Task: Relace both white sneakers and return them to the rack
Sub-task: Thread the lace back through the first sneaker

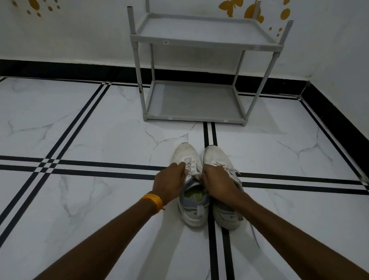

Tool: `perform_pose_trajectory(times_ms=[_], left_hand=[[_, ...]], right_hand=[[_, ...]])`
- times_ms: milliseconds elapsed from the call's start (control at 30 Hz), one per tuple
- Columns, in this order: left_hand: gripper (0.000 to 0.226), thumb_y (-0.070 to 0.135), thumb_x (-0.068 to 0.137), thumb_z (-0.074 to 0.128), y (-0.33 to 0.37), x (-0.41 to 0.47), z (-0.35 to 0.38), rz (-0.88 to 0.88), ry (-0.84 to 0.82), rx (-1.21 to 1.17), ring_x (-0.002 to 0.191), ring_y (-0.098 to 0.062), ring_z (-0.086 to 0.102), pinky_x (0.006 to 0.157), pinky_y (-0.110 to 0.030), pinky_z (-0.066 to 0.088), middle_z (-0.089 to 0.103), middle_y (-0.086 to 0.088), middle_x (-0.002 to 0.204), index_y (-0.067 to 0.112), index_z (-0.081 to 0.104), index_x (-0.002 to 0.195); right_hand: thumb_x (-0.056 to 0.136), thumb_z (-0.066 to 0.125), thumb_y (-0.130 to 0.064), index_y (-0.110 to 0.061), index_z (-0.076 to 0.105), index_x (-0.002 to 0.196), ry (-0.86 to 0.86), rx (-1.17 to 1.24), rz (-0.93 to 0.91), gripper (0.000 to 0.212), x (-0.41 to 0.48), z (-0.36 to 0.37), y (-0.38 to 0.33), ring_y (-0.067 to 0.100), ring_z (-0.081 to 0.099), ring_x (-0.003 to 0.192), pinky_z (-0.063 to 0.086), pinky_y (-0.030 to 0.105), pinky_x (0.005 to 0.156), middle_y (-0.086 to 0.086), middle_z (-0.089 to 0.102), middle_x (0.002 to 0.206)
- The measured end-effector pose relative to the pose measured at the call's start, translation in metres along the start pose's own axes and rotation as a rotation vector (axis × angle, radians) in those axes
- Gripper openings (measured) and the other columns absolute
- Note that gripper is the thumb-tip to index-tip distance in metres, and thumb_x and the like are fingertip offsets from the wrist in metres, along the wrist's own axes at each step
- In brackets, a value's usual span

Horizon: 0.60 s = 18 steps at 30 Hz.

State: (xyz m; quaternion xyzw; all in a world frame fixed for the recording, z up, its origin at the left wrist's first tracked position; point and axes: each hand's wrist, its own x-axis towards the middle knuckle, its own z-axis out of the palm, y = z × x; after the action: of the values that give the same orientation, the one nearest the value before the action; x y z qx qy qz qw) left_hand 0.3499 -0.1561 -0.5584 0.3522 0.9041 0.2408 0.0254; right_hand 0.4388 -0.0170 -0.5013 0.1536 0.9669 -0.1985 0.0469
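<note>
Two white sneakers stand side by side on the floor, toes pointing away from me. The left sneaker (186, 154) has a green insole showing in its opening. My left hand (169, 182) pinches its lace on the left side of the tongue. My right hand (218, 181) grips the lace on the right side of the same tongue and partly covers the right sneaker (217, 155), whose laces look tied. The grey two-shelf rack (196, 54) stands against the wall beyond the shoes, both shelves bare.
The floor (94, 133) is white marble tile with black double stripes. A black skirting (70, 68) runs along the white wall, which carries yellow butterfly stickers (232, 2). The wall turns a corner at the right. An orange band (154, 201) circles my left wrist.
</note>
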Motion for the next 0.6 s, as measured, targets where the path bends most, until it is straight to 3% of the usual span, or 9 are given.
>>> perform_pose_trajectory(times_ms=[100, 200, 300, 400, 500, 600], left_hand=[[0.037, 0.036, 0.101, 0.036, 0.004, 0.0, 0.005, -0.127, 0.001, -0.068, 0.076, -0.021, 0.055, 0.071, -0.031, 0.049, 0.059, -0.01, 0.094, 0.01, 0.062, 0.101], [0.046, 0.038, 0.097, 0.047, 0.003, 0.003, 0.006, -0.319, 0.082, -0.288, 0.066, -0.022, 0.056, 0.068, -0.033, 0.049, 0.06, -0.01, 0.07, 0.003, 0.067, 0.074], [0.039, 0.029, 0.091, 0.056, 0.0, 0.003, 0.006, -0.406, 0.143, -0.369, 0.063, -0.022, 0.057, 0.067, -0.034, 0.05, 0.061, -0.01, 0.063, 0.001, 0.067, 0.067], [0.033, 0.021, 0.089, 0.058, -0.001, 0.003, 0.007, -0.434, 0.204, -0.366, 0.067, -0.025, 0.057, 0.065, -0.034, 0.048, 0.066, -0.019, 0.072, -0.004, 0.067, 0.071], [0.032, 0.018, 0.088, 0.058, -0.002, 0.003, 0.006, -0.411, 0.237, -0.345, 0.062, -0.021, 0.052, 0.061, -0.028, 0.038, 0.065, -0.02, 0.068, -0.005, 0.064, 0.066], [0.033, 0.017, 0.087, 0.059, -0.006, 0.002, 0.008, -0.389, 0.251, -0.32, 0.059, -0.022, 0.052, 0.06, -0.029, 0.041, 0.065, -0.02, 0.065, -0.005, 0.065, 0.063]], right_hand=[[0.095, 0.049, -0.016, 0.002, 0.059, 0.092, -0.008, 0.175, 0.039, 0.02, -0.001, 0.009, -0.004, 0.039, 0.066, 0.082, 0.054, 0.047, 0.077, 0.025, 0.069, 0.088], [0.098, 0.044, -0.019, -0.006, 0.057, 0.084, 0.026, 0.215, 0.026, 0.024, -0.001, 0.018, -0.012, 0.035, 0.064, 0.081, 0.048, 0.035, 0.069, 0.021, 0.069, 0.088], [0.098, 0.044, -0.017, -0.002, 0.062, 0.086, 0.041, 0.182, -0.011, 0.026, -0.005, 0.02, -0.014, 0.034, 0.063, 0.083, 0.036, 0.03, 0.065, 0.02, 0.069, 0.088], [0.098, 0.045, -0.016, -0.001, 0.063, 0.09, 0.029, 0.154, -0.034, 0.025, -0.009, 0.024, -0.007, 0.034, 0.062, 0.084, 0.037, 0.032, 0.067, 0.02, 0.069, 0.092], [0.097, 0.046, -0.015, -0.002, 0.065, 0.089, 0.037, 0.184, -0.047, 0.025, -0.012, 0.025, -0.006, 0.034, 0.063, 0.081, 0.048, 0.037, 0.074, 0.02, 0.069, 0.089], [0.096, 0.047, -0.015, -0.003, 0.066, 0.087, 0.08, 0.206, -0.028, 0.024, -0.015, 0.027, -0.007, 0.033, 0.064, 0.079, 0.051, 0.038, 0.074, 0.018, 0.07, 0.087]])
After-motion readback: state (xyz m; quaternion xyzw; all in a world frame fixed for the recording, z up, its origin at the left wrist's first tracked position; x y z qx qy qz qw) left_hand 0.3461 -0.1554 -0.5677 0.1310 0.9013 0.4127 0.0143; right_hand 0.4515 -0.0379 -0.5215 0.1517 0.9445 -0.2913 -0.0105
